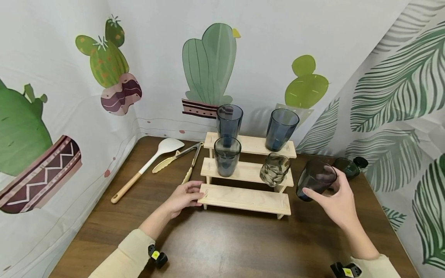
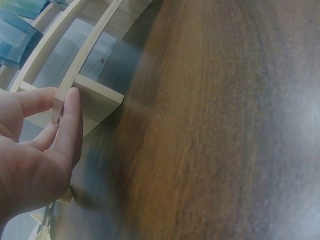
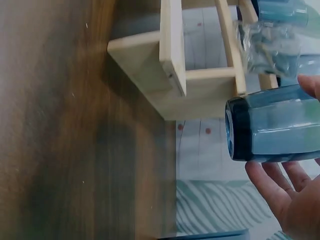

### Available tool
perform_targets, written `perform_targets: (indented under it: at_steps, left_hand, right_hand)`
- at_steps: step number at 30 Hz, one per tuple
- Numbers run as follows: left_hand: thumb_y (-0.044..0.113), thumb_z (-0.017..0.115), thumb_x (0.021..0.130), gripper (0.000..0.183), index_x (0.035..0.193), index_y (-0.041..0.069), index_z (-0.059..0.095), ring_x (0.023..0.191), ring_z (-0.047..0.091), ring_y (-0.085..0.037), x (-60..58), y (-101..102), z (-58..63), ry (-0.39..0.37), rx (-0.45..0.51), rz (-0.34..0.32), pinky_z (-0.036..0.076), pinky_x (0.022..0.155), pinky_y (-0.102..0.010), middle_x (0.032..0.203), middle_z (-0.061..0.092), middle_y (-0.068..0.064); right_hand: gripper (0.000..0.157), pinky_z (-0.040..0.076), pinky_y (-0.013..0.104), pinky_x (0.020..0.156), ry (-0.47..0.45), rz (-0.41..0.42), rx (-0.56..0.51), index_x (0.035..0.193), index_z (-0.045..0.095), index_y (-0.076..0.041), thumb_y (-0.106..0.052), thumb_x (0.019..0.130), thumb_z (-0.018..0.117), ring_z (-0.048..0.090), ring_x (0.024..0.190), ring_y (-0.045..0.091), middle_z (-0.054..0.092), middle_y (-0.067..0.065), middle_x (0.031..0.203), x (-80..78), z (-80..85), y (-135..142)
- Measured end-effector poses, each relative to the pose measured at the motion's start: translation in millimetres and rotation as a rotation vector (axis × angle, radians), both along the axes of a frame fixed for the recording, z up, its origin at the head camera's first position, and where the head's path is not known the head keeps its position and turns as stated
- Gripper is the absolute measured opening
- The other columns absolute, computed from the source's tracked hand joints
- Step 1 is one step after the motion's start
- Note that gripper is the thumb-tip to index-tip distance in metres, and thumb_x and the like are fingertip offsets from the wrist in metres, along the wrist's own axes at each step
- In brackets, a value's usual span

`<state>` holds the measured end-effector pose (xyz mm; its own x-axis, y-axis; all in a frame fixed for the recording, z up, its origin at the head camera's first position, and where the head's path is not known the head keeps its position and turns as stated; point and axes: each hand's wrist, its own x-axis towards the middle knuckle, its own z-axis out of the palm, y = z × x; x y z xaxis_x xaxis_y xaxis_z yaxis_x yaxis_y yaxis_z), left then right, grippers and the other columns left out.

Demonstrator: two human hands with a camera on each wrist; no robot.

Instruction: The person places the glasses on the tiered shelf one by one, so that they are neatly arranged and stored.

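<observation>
My left hand [image 1: 180, 199] pinches the left end of the lowest board of a three-step wooden rack [image 1: 243, 196]; in the left wrist view, thumb and fingers [image 2: 71, 112] close on the board's end. Raised over the table right of the rack, a dark blue drinking glass [image 1: 313, 182] is held by my right hand [image 1: 338, 202], thumb on one side and fingers on the other. Two blue glasses, one left [image 1: 229, 120] and one right [image 1: 281, 131], stand on the top step. The middle step bears another blue glass [image 1: 227, 159] and a short, wavy smoky glass [image 1: 275, 170].
Left of the rack lie a white spatula-like turner [image 1: 153, 162] with a wooden handle and tongs [image 1: 177, 155] with cream tips. Behind my right hand, a dark green glass [image 1: 347, 168] and a small black object [image 1: 360, 162] are by the table's right edge. Patterned cloth [image 1: 257, 50] hangs behind.
</observation>
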<state>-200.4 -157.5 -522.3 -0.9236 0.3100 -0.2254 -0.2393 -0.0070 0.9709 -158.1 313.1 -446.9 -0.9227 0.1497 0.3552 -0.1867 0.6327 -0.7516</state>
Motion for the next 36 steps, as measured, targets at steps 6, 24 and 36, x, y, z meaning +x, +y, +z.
perform_targets:
  at_steps: [6, 24, 36]
  left_hand:
    - [0.000, 0.070, 0.096, 0.056, 0.146, -0.010, 0.045, 0.089, 0.069, -0.021, -0.1, -0.3, 0.3, -0.004, 0.000, 0.014, 0.064, 0.080, -0.037, 0.116, 0.064, -0.022]
    - [0.001, 0.069, 0.097, 0.057, 0.147, -0.012, 0.043, 0.090, 0.069, -0.022, 0.5, -0.6, 0.5, 0.005, 0.007, -0.004, 0.063, 0.082, -0.037, 0.119, 0.063, -0.025]
    - [0.001, 0.070, 0.097, 0.056, 0.146, -0.011, 0.044, 0.089, 0.068, -0.021, 1.1, 0.4, 1.6, -0.008, 0.007, 0.006, 0.064, 0.081, -0.036, 0.114, 0.064, -0.021]
  right_hand:
    - [0.095, 0.056, 0.012, 0.068, -0.002, 0.044, -0.052, 0.153, 0.044, -0.014, -0.006, 0.073, 0.096, 0.063, 0.091, -0.002, 0.057, -0.001, 0.125, 18.0, 4.4, -17.8]
    - [0.096, 0.060, 0.025, 0.080, -0.003, 0.284, -0.162, 0.149, 0.049, -0.021, -0.016, 0.068, 0.101, 0.063, 0.110, 0.011, 0.066, 0.001, 0.123, 26.6, -12.2, -110.3]
    - [0.093, 0.061, 0.034, 0.089, -0.041, 0.416, -0.280, 0.146, 0.051, -0.026, -0.023, 0.068, 0.101, 0.063, 0.116, 0.021, 0.064, 0.001, 0.125, 3.8, -29.1, -171.1]
